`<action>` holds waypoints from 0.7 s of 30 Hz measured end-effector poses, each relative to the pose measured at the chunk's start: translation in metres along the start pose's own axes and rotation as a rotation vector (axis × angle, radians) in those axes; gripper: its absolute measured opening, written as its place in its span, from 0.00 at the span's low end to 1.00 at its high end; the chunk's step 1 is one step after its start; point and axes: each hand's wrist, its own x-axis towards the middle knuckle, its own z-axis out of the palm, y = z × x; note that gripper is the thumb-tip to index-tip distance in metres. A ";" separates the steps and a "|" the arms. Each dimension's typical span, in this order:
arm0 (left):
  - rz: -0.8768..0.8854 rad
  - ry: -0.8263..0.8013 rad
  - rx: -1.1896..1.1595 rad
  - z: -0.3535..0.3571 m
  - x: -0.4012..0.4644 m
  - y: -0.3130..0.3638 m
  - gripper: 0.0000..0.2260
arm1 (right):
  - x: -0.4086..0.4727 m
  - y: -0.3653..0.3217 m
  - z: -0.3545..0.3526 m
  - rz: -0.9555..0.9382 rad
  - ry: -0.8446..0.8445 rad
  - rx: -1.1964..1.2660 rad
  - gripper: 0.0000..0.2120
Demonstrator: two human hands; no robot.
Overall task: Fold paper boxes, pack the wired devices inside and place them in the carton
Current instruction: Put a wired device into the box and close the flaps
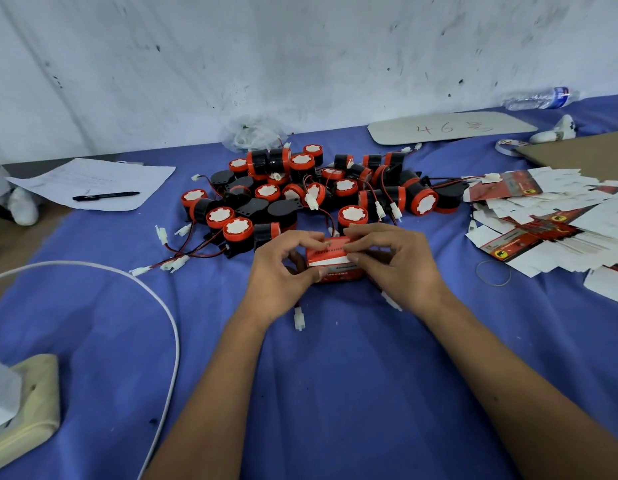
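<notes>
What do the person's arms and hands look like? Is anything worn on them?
Both forearms are bare as far as the picture shows: no sleeve reaches into view. The left hand and the right hand wear no gloves. I see no watch, bracelet or ring on either wrist or finger. The nails look short and unpainted. Nothing is marked or taped on them.

Both forearms bare, left grip [283, 271] and right grip [401, 268] ungloved

Before you: a surface [335, 375] draped in blue cloth, running to a scuffed, grey-white wall [300, 57] speckled with dark marks. At your left edge, a strip of bare brown top [9, 251] shows. Lighting is even and soft.
</notes>
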 end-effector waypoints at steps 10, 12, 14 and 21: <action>0.123 0.050 0.091 0.005 -0.001 0.003 0.14 | 0.001 -0.001 -0.002 -0.180 -0.020 -0.200 0.08; 0.081 0.053 0.067 0.005 -0.001 0.004 0.14 | 0.003 -0.002 -0.001 -0.109 0.010 -0.196 0.09; 0.070 0.046 0.066 0.005 -0.001 0.005 0.15 | 0.005 -0.002 0.000 -0.082 0.010 -0.180 0.09; 0.077 0.016 0.136 0.006 -0.001 0.007 0.18 | 0.008 -0.004 0.003 0.041 -0.003 -0.038 0.05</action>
